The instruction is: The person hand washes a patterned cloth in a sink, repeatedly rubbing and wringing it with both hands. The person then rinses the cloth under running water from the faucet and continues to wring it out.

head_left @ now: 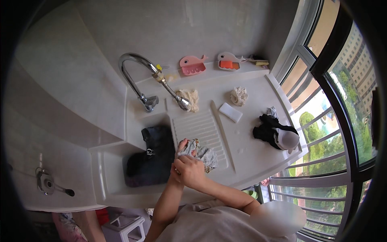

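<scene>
Over the ribbed washboard (193, 125) of a white laundry sink, my two hands are close together on a wet, bunched, light grey cloth (207, 156) with a brown patterned edge. My left hand (179, 150) is partly covered by the right, its visible fingers closed against the cloth. My right hand (190, 170) is closed over it, fingers curled, gripping part of the same cloth. The cloth's loose end lies on the ridges to the right. Just left of my hands, dark clothing (151, 165) lies in the basin.
A chrome faucet (139, 76) arches over the sink's back left. A white soap bar (230, 112), a beige cloth (239, 96), another beige cloth (192, 100) and black-and-white clothing (278, 133) lie on the counter. Whale-shaped soap holders, pink (193, 66) and white (229, 61), stand behind.
</scene>
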`<action>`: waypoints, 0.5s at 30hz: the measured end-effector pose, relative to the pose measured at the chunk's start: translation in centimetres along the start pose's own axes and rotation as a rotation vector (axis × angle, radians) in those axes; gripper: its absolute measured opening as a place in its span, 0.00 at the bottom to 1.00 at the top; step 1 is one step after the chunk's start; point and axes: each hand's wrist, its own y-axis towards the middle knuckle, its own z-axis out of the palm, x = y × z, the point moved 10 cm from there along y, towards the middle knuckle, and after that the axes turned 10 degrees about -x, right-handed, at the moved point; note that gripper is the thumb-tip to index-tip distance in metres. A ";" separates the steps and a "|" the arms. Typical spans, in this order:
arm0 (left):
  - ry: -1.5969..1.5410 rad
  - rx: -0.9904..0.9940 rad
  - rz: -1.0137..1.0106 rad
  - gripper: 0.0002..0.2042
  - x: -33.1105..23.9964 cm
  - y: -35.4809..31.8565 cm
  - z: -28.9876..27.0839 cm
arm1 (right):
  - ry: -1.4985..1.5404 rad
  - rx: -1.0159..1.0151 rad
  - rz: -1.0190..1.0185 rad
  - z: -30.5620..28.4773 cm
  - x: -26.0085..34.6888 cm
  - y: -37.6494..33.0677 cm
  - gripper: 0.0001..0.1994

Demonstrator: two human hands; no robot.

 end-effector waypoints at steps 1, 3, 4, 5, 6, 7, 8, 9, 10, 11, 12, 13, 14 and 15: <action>0.043 -0.034 0.013 0.14 -0.1 -0.1 0.2 | 0.020 0.002 -0.004 0.0 -0.1 -0.6 0.09; 0.040 -0.189 0.088 0.15 -0.2 -0.8 0.9 | -0.001 -0.001 0.064 0.7 -2.5 -0.2 0.10; 0.075 -0.160 0.051 0.16 0.4 -0.6 0.2 | -0.065 -0.010 0.161 1.0 -5.9 0.5 0.12; 0.110 -0.133 0.018 0.18 0.9 -0.6 -0.4 | -0.091 -0.027 0.257 0.9 -9.7 1.2 0.14; 0.160 -0.253 0.101 0.19 0.6 -1.1 -0.7 | -0.120 -0.049 0.340 0.3 -12.7 1.6 0.15; 0.159 -0.293 0.112 0.19 0.3 -1.6 -0.1 | -0.024 -0.056 0.355 -0.3 -13.0 1.8 0.16; 0.157 -0.332 0.123 0.19 -0.1 -2.0 0.2 | 0.072 -0.062 0.368 -0.8 -13.1 1.7 0.17; 0.167 -0.329 0.202 0.19 -1.3 -2.0 -0.7 | 0.168 -0.065 0.381 -1.4 -13.3 1.6 0.19; 0.176 -0.331 0.278 0.20 -2.7 -2.3 -1.8 | 0.189 0.078 0.402 -1.0 -13.9 0.7 0.20; 0.229 -0.330 0.308 0.20 -4.2 -3.5 -0.1 | 0.209 0.218 0.432 -0.8 -14.9 -0.8 0.21; 0.295 -0.279 0.499 0.21 -6.6 -4.2 0.2 | 0.230 0.357 0.462 -0.8 -15.8 -2.2 0.22; 0.300 -0.321 0.529 0.18 -7.8 -4.3 -1.5 | 0.230 0.535 0.532 -0.4 -16.7 -3.5 0.22; 0.300 -0.359 0.554 0.15 -8.3 -4.4 -2.4 | 0.222 0.490 0.473 -1.1 -17.1 -3.1 0.22; 0.298 -0.347 0.557 0.12 -7.8 -4.5 -2.8 | 0.212 0.444 0.414 -1.6 -17.5 -2.8 0.22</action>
